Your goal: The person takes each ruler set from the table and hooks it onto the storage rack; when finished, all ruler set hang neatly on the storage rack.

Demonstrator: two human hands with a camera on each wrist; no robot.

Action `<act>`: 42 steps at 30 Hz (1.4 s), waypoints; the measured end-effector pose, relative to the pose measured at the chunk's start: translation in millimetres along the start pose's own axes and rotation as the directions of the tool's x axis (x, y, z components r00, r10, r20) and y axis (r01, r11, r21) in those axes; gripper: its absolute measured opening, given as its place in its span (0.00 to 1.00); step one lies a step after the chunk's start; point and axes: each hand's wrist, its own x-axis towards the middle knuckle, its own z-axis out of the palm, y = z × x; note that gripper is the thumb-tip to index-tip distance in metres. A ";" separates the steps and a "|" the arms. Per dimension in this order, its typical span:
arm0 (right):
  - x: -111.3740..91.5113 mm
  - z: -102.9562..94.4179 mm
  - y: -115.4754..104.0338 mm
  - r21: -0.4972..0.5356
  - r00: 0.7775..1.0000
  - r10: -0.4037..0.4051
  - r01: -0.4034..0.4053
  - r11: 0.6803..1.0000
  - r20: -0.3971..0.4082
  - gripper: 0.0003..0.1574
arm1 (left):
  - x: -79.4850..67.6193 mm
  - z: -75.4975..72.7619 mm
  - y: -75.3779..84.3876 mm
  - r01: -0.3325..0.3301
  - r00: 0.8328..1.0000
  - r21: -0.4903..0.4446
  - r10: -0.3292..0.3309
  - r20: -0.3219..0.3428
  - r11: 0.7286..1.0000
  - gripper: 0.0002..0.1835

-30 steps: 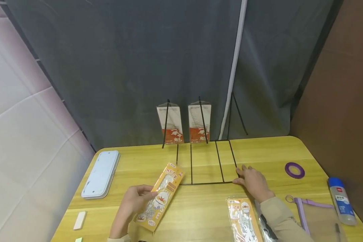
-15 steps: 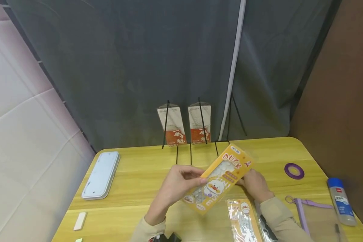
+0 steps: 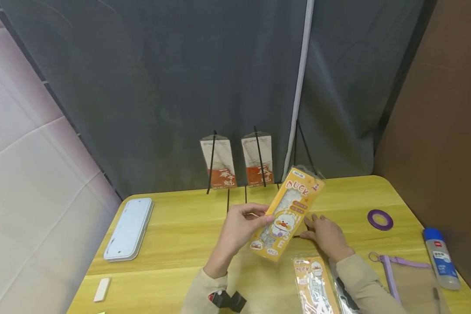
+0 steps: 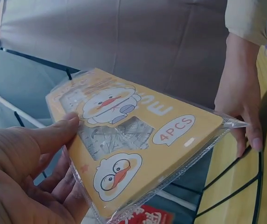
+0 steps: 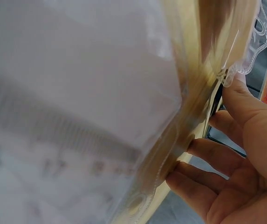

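Note:
My left hand [image 3: 239, 229] pinches a yellow duck-print ruler set [image 3: 292, 213] in a clear sleeve, thumb on its front. The set is raised and tilted over a black wire display rack [image 3: 228, 200], covering part of it. Clear rulers show through its window in the left wrist view. At the rack's near right corner, my right hand [image 3: 327, 235] pinches the wire [image 4: 260, 163] between thumb and fingers. Two red-and-white packs, one on the left [image 3: 220, 163] and one on the right [image 3: 256, 159], hang on the rack's uprights.
A second duck ruler set [image 3: 314, 283] lies by the right forearm. Purple tape [image 3: 370, 218], a mesh zip pouch [image 3: 412, 279] and a blue-capped glue bottle [image 3: 441, 259] sit at the right. On the left lie a pale tin case [image 3: 129, 229] and a white eraser [image 3: 102, 289].
My left hand has carried the ruler set rightward and up from the rack's left side to its right part, turning it more upright. My right hand has stayed at the rack's corner.

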 end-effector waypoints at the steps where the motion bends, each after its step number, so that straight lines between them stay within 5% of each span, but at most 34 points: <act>1: -0.1 -0.3 0.5 -0.002 1.000 0.004 -0.004 1.000 0.005 0.35 | 2.7 1.3 -0.8 -0.003 1.000 0.000 0.003 -0.006 1.000 0.15; 6: -0.9 2.0 3.3 0.011 1.000 0.012 -0.012 1.000 0.012 0.36 | 27.1 11.6 -8.2 -0.043 0.997 0.029 0.045 -0.062 0.999 0.15; 15: -3.9 5.7 2.3 0.060 1.000 0.000 0.000 0.998 0.001 0.37 | 96.6 24.2 -29.5 -0.101 0.973 0.104 0.120 -0.196 0.989 0.12; 23: -2.5 5.7 0.8 0.022 1.000 0.005 -0.005 1.000 0.016 0.36 | 137.3 35.2 -31.1 -0.050 0.960 0.086 0.072 -0.270 0.995 0.11; 31: -0.3 5.8 2.0 0.012 1.000 0.005 -0.005 1.000 -0.009 0.35 | 155.2 40.5 -31.4 -0.048 0.947 0.155 0.094 -0.307 0.987 0.12; 42: 1.2 7.2 3.4 0.005 0.999 -0.006 0.006 1.000 -0.032 0.35 | 164.3 52.1 -37.9 -0.072 0.972 0.110 0.094 -0.216 0.991 0.15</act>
